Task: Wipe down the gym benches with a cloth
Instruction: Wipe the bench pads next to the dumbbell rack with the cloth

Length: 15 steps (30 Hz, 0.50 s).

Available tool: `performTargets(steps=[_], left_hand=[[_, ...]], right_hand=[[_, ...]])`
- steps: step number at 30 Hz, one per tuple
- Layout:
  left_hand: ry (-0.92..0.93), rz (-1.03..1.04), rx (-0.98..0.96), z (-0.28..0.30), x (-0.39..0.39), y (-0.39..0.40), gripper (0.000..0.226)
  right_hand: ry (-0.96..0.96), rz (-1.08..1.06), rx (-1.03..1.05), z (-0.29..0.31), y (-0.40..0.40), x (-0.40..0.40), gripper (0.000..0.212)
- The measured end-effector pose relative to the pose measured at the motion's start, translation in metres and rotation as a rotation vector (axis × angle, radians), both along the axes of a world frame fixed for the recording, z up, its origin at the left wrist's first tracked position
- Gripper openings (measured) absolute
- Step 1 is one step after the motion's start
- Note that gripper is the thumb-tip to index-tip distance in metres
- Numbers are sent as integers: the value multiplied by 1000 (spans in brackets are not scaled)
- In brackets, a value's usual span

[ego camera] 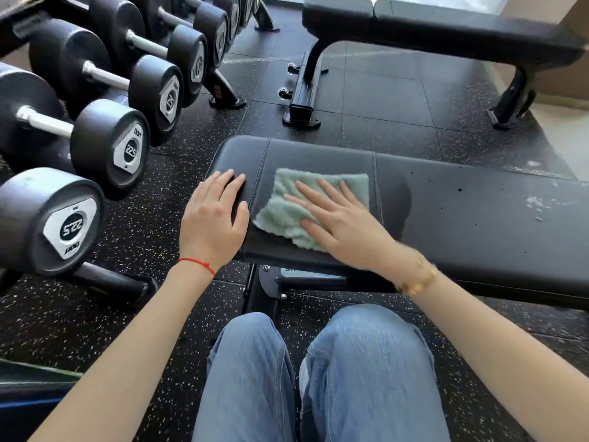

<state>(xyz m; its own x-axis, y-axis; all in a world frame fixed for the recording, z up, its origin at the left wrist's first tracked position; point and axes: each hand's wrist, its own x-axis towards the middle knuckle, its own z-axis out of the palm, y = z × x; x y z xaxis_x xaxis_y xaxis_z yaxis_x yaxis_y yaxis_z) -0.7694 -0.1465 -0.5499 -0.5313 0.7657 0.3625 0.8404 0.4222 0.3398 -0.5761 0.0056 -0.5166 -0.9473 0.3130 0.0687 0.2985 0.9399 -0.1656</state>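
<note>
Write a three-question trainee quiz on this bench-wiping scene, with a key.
1. True or false: the right hand presses the green cloth flat with open fingers.
2. Which hand rests bare on the near bench? A) left B) right
3. Fill in: white residue sits on the near bench's ____ part, away from the cloth.

Key: 1 true; 2 A, the left hand lies on the bench end beside the cloth; 3 right, see the white residue.

Fluffy terry cloth (306, 205) on smooth, stitched leather-look bench (462, 212).
</note>
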Motion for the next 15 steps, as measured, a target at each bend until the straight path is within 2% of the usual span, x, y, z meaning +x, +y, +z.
performTargets(steps=[3, 5, 10, 13, 15], left_hand=[[-5, 1, -21, 2, 1, 1, 53], [-20, 14, -12, 3, 3, 0, 53], [-32, 56, 25, -3, 17, -23, 51], [-48, 92, 41, -4, 23, -38, 53], [-66, 109, 62, -4, 24, -49, 53]], right_hand=[[-2, -12, -18, 3, 6, 33, 49], [-17, -46, -46, 6, 24, 26, 50], [-73, -142, -55, 7, 61, -82, 49], [-80, -70, -38, 5, 39, -138, 50], [-59, 27, -26, 2, 15, -137, 50]])
